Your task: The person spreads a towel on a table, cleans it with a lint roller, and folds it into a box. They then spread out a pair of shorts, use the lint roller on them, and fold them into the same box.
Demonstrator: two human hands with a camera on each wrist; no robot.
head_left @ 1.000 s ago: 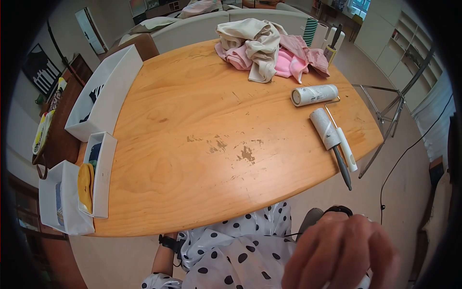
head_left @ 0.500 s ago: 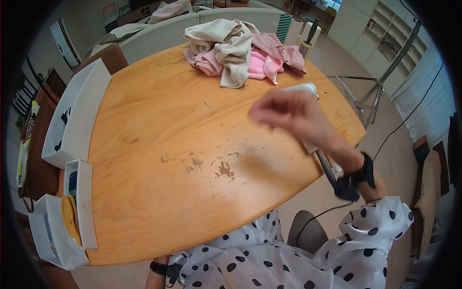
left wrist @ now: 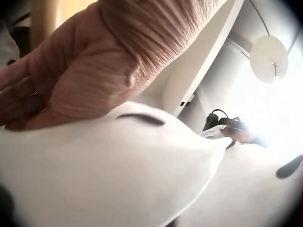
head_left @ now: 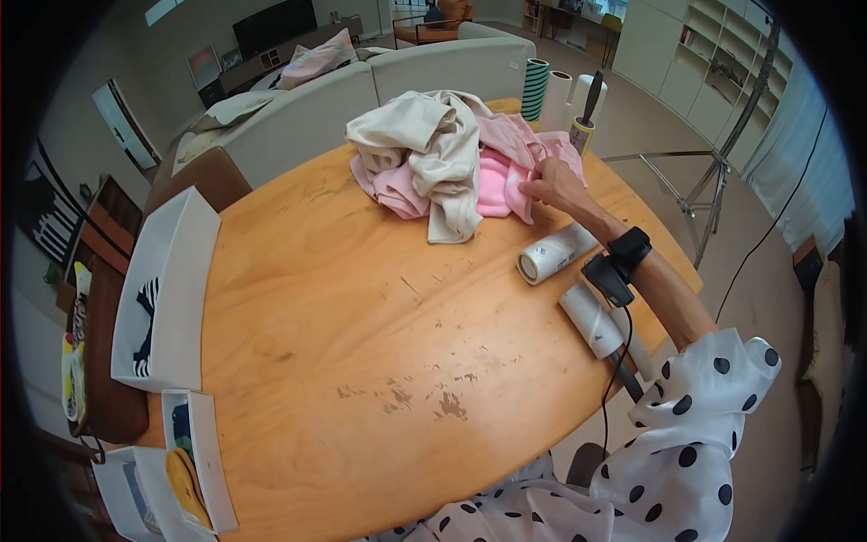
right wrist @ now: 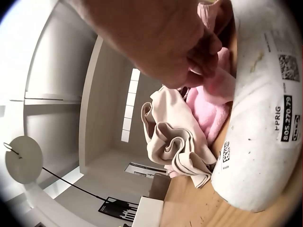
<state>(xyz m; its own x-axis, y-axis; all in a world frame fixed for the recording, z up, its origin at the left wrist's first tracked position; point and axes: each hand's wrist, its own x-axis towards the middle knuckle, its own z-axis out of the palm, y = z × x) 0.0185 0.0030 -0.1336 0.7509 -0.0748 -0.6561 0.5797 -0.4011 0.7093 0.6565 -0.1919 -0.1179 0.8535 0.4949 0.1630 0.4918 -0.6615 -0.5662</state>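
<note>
Pink cloth (head_left: 494, 190) is pinched by the right hand (head_left: 557, 187) beside cream cloth (head_left: 447, 135). Spotted fabric (left wrist: 94, 165) is perhaps touched by the left hand (left wrist: 90, 71), whose state cannot be told.

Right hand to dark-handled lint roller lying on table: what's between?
Head view: a printed white lint roll lies between the right hand and the dark-handled lint roller.

Bare right arm reaching forward, bare left hand held low.
The bare right hand (head_left: 553, 183) is at the end of the outstretched arm, thumb and fingers pinched; the bare left hand (left wrist: 71, 80) shows its palm side, fingers seemingly bent loosely, partly cut off.
</note>
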